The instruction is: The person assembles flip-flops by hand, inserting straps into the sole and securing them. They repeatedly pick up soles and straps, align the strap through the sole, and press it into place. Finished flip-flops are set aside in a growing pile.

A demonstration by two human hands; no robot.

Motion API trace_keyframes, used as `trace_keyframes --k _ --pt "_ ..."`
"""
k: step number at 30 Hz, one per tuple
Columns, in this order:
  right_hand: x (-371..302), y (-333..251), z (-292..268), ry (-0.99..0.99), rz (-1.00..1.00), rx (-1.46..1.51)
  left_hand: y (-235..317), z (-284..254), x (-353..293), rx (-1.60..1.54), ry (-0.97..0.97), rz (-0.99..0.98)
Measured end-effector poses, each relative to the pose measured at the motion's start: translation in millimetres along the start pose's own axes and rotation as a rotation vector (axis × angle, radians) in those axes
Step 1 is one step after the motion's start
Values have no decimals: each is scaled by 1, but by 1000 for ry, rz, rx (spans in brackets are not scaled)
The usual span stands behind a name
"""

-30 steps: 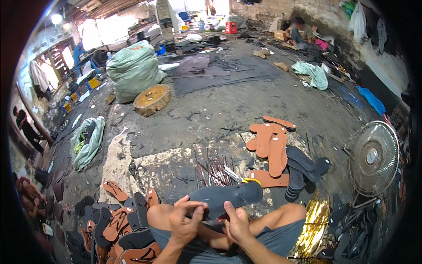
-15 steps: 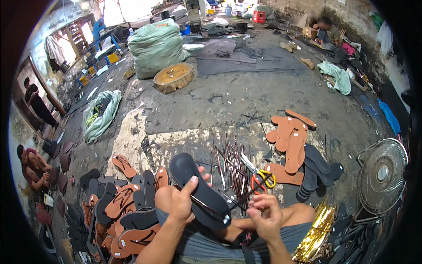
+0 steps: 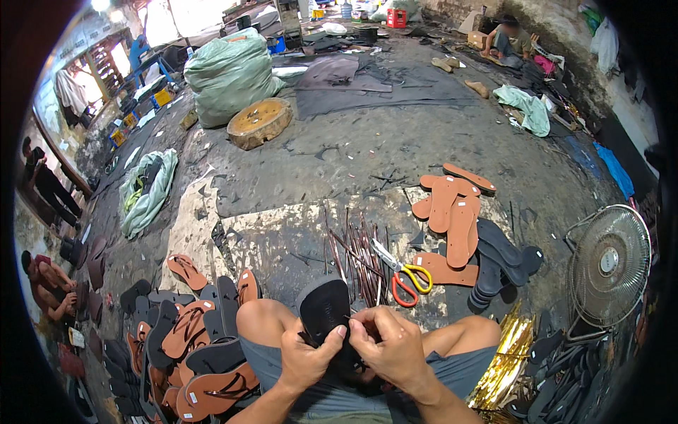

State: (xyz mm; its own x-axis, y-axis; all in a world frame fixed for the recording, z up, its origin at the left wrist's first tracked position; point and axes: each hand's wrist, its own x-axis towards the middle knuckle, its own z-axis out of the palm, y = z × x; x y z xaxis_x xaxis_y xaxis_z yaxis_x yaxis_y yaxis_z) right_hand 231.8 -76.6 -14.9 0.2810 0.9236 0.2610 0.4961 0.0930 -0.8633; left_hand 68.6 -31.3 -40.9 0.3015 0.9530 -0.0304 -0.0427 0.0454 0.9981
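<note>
My left hand (image 3: 311, 357) grips a black flip-flop (image 3: 323, 305) in front of my lap, toe end up, thumb pressed on its patterned sole. Its lower part is hidden by the hands and shadow. At the sole's right edge, my right hand (image 3: 388, 346) pinches what looks like its thin dark strap, mostly covered by my fingers. Beyond my hands lie a bundle of dark, shiny strips (image 3: 361, 258) and scissors (image 3: 402, 272) with one red and one yellow handle loop, blades apart.
Finished brown and black flip-flops (image 3: 191, 328) are heaped at my left. Brown soles (image 3: 462, 230) and black soles (image 3: 503, 258) lie ahead to the right, near gold strips (image 3: 505, 360) and a standing fan (image 3: 609, 263). Another person (image 3: 51, 286) sits at the far left.
The flip-flop has turned from its strap side to show its patterned underside and come lower. My right hand has moved left, from apart to against the sole's edge.
</note>
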Motion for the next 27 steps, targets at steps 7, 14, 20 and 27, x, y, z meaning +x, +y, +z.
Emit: trace_keyframes --k 7,14,20,27 --pt "-3 7 3 8 -42 75 1 6 -2 160 54 162" --pt "-4 5 -3 56 -102 -64 -7 7 4 210 -74 83" --pt "-6 6 0 -84 16 94 0 -5 11 56 -526 95" --pt "-11 9 5 65 -151 -332 15 -13 1 -13 -291 -162"
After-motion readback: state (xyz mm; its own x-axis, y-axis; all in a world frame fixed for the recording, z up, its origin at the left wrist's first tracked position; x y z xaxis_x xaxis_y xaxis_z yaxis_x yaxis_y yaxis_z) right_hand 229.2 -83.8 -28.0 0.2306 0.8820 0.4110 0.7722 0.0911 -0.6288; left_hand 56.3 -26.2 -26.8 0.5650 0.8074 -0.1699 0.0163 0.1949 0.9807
